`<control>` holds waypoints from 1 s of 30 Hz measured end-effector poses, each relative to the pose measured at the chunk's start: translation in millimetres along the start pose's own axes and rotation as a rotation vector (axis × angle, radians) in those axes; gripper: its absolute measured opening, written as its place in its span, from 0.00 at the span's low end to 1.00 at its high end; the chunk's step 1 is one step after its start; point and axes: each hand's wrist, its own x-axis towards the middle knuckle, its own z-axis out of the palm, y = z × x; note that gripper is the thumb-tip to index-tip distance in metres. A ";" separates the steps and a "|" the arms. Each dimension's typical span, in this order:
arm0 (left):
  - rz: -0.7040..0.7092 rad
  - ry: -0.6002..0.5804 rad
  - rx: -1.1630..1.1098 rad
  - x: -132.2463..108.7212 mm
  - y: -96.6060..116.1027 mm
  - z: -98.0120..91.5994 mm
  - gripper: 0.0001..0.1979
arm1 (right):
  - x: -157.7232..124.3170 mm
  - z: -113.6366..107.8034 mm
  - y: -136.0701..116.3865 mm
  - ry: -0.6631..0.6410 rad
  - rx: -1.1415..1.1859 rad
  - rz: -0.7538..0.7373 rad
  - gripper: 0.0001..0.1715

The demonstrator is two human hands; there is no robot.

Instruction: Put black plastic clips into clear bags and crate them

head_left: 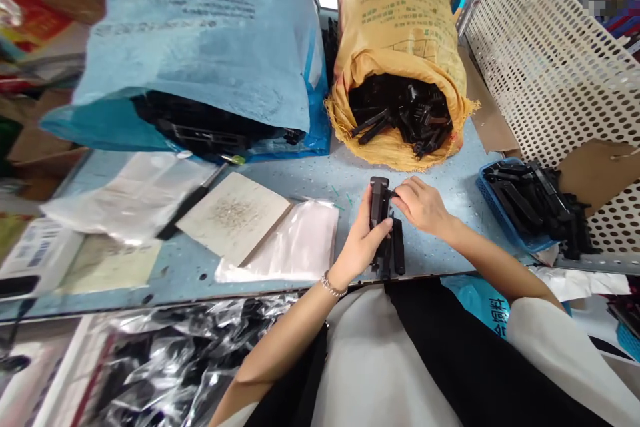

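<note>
My left hand (361,240) is wrapped around a black plastic tripod-like part (380,203), holding it upright above the blue table (310,177); its folded legs (395,250) hang down past my palm. My right hand (420,203) pinches the part's upper right side with closed fingers. Both hands meet near the table's front edge, in front of a yellow woven sack (400,47) full of similar black parts.
A blue sack (200,40) of black parts lies at the back left. A blue tray (530,207) with black parts sits right, under a white perforated panel (550,60). Clear plastic bags (295,243), a square board (233,217) and papers lie left.
</note>
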 end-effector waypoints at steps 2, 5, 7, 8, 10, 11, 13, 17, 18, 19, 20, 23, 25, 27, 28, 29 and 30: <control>0.052 0.007 0.142 -8.0 3.4 1.0 0.40 | 4.0 5.5 -5.3 -0.039 0.175 0.049 0.22; 0.159 0.064 0.374 -13.2 7.9 -2.1 0.42 | 1.5 16.5 -20.5 -0.143 0.610 0.302 0.30; 0.180 0.049 0.367 -13.4 9.9 -9.2 0.42 | -0.4 16.4 -27.2 -0.259 0.773 0.402 0.32; 0.161 0.025 0.304 -13.1 10.7 -13.8 0.41 | -0.4 13.3 -28.4 -0.290 0.759 0.386 0.32; 0.039 -0.063 0.121 -12.1 12.3 -22.6 0.40 | 1.7 3.6 -27.2 -0.246 0.567 0.256 0.30; -0.052 -0.114 0.036 -11.9 13.1 -25.6 0.39 | 3.4 -1.2 -25.8 -0.193 0.436 0.169 0.28; -0.211 -0.205 -0.059 -12.5 14.0 -27.4 0.40 | 6.4 -6.8 -23.7 -0.128 0.255 0.034 0.26; -0.079 -0.141 0.074 -16.4 9.7 -19.9 0.42 | 5.5 2.6 -26.8 -0.161 0.440 0.164 0.29; -0.007 -0.112 0.120 -17.1 7.8 -18.6 0.43 | 4.1 5.8 -27.8 -0.202 0.511 0.222 0.31; 0.038 -0.097 0.144 -17.4 6.2 -18.2 0.43 | 2.7 7.6 -28.4 -0.255 0.562 0.266 0.32; 0.042 -0.103 0.142 -17.5 5.1 -18.8 0.43 | 1.7 7.6 -28.3 -0.304 0.581 0.286 0.33; -0.096 -0.151 0.040 -16.4 6.1 -23.3 0.42 | 2.1 -1.3 -24.9 -0.289 0.442 0.218 0.25; -0.172 -0.171 -0.008 -15.4 8.2 -24.5 0.42 | 4.8 -6.9 -23.1 -0.194 0.283 0.110 0.21; -0.149 -0.170 -0.016 -14.8 8.5 -22.5 0.43 | 7.4 -6.4 -23.5 -0.174 0.266 0.100 0.22; -0.104 -0.155 -0.002 -14.7 7.7 -20.9 0.43 | 8.1 -4.1 -24.4 -0.182 0.305 0.139 0.23; -0.043 -0.130 0.021 -14.6 6.5 -19.3 0.42 | 8.4 -1.1 -25.3 -0.204 0.358 0.191 0.25; 0.015 -0.104 0.045 -14.6 5.5 -18.0 0.42 | 8.4 1.5 -26.1 -0.236 0.410 0.241 0.27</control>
